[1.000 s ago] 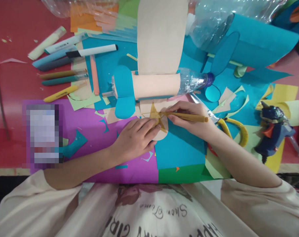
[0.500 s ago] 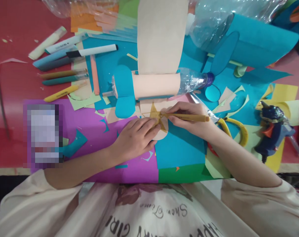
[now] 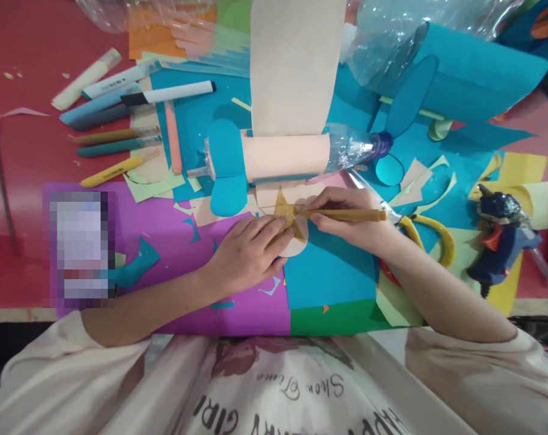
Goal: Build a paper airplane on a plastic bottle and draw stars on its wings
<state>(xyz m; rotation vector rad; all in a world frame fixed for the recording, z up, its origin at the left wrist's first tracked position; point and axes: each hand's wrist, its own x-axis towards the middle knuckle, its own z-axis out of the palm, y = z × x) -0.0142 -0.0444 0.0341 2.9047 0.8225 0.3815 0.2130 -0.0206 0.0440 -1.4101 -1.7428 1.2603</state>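
My right hand (image 3: pixel 350 211) grips a mustard-yellow marker (image 3: pixel 350 215), its tip on a mustard star (image 3: pixel 280 208) coloured on a rounded peach paper wing (image 3: pixel 296 244). Fingers outstretched, my left hand (image 3: pixel 255 248) lies on the wing's left side and holds it down, covering part of the star. Just above both hands, a clear plastic bottle (image 3: pixel 346 148) wrapped in peach paper lies sideways with its purple cap (image 3: pixel 383 145) to the right. A second long peach wing (image 3: pixel 296 66) extends away from it, and a blue paper tail (image 3: pixel 228 163) sits at its left end.
Several markers (image 3: pixel 178 92) lie at upper left. A blurred-out phone (image 3: pixel 81 244) rests on purple paper (image 3: pixel 187 314). To the right are yellow-handled scissors (image 3: pixel 437 238), a blue glue gun (image 3: pixel 500 241) and paper scraps. A blue paper-covered bottle (image 3: pixel 477 78) lies at upper right.
The marker's rear end has shifted slightly right and up as my right hand moves it a little over the star. My left hand stays in place.
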